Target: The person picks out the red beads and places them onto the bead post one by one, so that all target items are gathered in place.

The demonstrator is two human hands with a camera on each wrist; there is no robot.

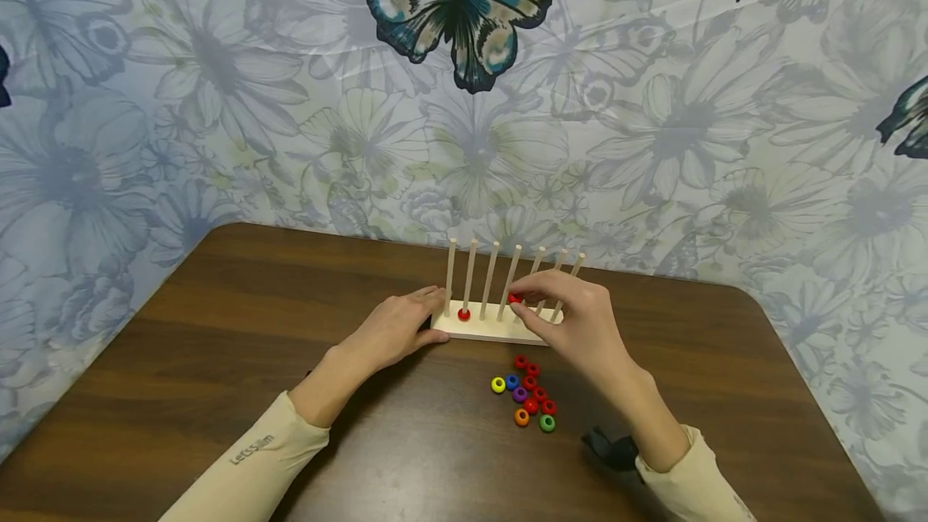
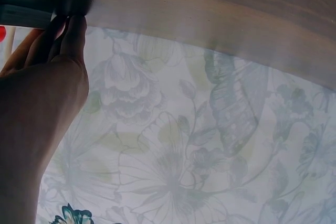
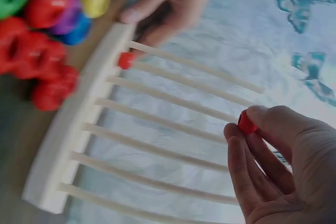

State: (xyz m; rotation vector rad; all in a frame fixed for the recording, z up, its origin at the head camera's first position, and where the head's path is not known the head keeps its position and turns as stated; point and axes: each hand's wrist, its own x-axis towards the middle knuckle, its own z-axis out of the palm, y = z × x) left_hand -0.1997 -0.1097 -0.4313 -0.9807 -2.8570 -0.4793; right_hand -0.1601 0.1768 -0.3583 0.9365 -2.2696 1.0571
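A pale wooden base (image 1: pixel 493 330) carries a row of upright pegs (image 1: pixel 489 280); one red bead (image 1: pixel 464 315) lies at the foot of the second peg from the left. At the base's left end my left hand (image 1: pixel 399 325) grips it, thumb along the front and fingers behind. Between thumb and fingertips my right hand (image 1: pixel 580 321) pinches another red bead (image 1: pixel 515 298), beside the middle pegs. The right wrist view shows this pinched bead (image 3: pixel 247 122) near the peg tips; whether it touches one I cannot tell. In the left wrist view my left hand (image 2: pixel 47 93) hides most of the base.
Loose beads lie before the base: several red (image 1: pixel 531 383), plus yellow (image 1: pixel 498 385), blue (image 1: pixel 511 382), purple (image 1: pixel 519 395), orange (image 1: pixel 521 417) and green (image 1: pixel 547 423). A black object (image 1: pixel 611 451) is by my right wrist. Behind the brown table (image 1: pixel 391 457) hangs a patterned backdrop (image 1: pixel 326 103).
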